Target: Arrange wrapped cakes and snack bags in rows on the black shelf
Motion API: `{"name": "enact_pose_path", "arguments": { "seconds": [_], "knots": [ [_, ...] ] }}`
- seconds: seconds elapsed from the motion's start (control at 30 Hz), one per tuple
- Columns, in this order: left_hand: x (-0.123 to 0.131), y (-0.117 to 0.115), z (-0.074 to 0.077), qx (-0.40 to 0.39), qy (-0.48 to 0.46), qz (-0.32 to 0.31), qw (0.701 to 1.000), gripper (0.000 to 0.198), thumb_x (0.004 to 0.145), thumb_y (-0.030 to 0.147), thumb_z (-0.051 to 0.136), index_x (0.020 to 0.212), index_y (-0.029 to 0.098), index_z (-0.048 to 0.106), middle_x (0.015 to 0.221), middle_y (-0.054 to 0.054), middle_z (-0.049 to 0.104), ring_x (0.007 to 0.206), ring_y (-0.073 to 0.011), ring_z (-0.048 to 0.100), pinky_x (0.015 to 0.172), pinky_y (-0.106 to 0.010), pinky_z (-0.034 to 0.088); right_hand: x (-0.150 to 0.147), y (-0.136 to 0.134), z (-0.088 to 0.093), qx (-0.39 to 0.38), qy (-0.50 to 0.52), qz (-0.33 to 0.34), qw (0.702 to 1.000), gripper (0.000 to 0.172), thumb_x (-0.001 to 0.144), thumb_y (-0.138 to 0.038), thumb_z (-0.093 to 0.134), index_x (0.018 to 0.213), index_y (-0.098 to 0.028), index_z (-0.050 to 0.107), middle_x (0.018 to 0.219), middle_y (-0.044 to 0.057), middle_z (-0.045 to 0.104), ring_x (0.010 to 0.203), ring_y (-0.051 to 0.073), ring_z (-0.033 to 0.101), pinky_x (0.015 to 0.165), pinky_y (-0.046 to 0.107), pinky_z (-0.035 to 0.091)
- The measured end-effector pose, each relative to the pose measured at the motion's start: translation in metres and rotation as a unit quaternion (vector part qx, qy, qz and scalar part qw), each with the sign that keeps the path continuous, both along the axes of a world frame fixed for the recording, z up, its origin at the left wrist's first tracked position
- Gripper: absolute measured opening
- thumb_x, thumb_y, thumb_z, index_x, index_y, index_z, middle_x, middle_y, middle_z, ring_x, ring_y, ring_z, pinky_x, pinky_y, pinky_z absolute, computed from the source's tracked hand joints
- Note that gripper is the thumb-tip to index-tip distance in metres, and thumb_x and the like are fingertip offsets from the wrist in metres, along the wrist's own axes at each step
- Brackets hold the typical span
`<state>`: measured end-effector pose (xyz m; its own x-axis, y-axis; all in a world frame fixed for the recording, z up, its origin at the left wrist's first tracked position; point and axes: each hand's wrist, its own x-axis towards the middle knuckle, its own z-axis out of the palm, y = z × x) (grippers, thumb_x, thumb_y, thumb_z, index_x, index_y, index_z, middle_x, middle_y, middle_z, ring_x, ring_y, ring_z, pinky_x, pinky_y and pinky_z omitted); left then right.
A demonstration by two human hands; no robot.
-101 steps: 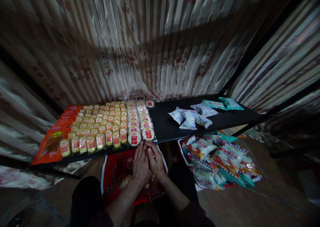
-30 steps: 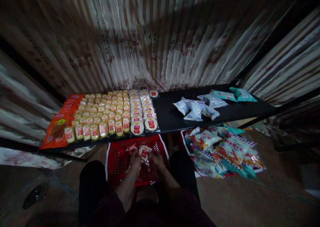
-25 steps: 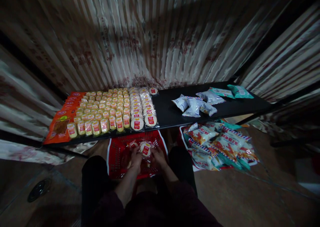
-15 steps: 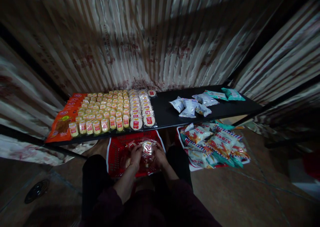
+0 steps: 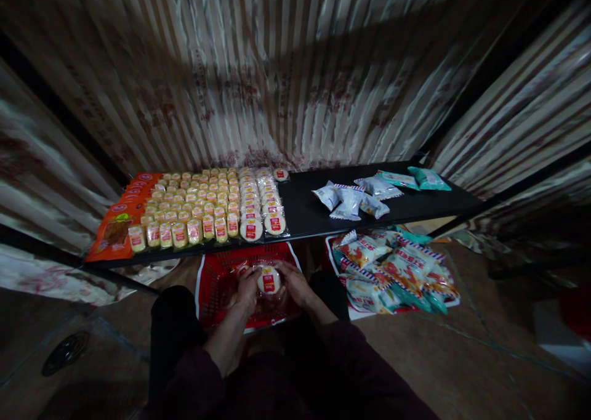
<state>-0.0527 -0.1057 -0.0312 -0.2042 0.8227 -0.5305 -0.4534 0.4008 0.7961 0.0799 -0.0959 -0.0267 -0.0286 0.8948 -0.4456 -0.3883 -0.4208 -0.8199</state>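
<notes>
Two-handed grip above a red basket (image 5: 209, 289). The left hand (image 5: 247, 288) and right hand (image 5: 297, 284) grasp a round packet (image 5: 269, 280) between them, red label uppermost; the exact contact of the right fingertips is too dark to tell. Since the earliest view, the hands have come down from the edge of the black shelf (image 5: 302, 207); since the latest, glare has left the wrapper. These changes suggest handling and tilting of the packet at the basket, not on the shelf. Beyond the grip, two columns of similar packets (image 5: 252, 229) lie apart from it.
</notes>
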Motion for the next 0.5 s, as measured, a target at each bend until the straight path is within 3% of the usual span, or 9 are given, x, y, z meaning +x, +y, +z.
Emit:
{"name": "enact_pose_path", "arguments": {
  "seconds": [0.13,0.3,0.5],
  "knots": [
    [0.002,0.001,-0.005,-0.001,-0.02,0.005,1.0,0.035,0.051,0.034,0.078,0.076,0.015,0.062,0.065,-0.001,0.065,0.053,-0.0133,0.059,0.051,-0.025,0.046,0.004,0.0,0.004,0.016,0.005,0.003,1.0,0.048,0.051,-0.054,0.08,0.082,-0.018,0.071,0.079,0.005,0.074,0.077,0.022,0.068,0.072,0.032,0.052],
    [0.004,0.002,-0.012,-0.004,-0.032,0.009,0.999,0.037,0.051,0.035,0.079,0.077,0.015,0.062,0.062,0.0,0.064,0.051,-0.0144,0.06,0.051,-0.026,0.046,-0.003,-0.003,-0.008,0.003,0.007,-0.048,0.999,0.049,0.044,-0.052,0.082,0.079,-0.019,0.07,0.073,0.003,0.073,0.072,0.022,0.068,0.068,0.032,0.053],
    [0.002,0.005,-0.014,-0.005,-0.033,0.029,0.999,0.041,0.05,0.037,0.081,0.079,0.014,0.062,0.064,-0.002,0.066,0.053,-0.0143,0.061,0.053,-0.027,0.048,-0.008,-0.007,-0.018,-0.016,0.02,-0.038,0.999,0.055,0.043,-0.054,0.082,0.082,-0.018,0.069,0.077,0.005,0.074,0.074,0.023,0.069,0.068,0.033,0.054]
  ]
}}
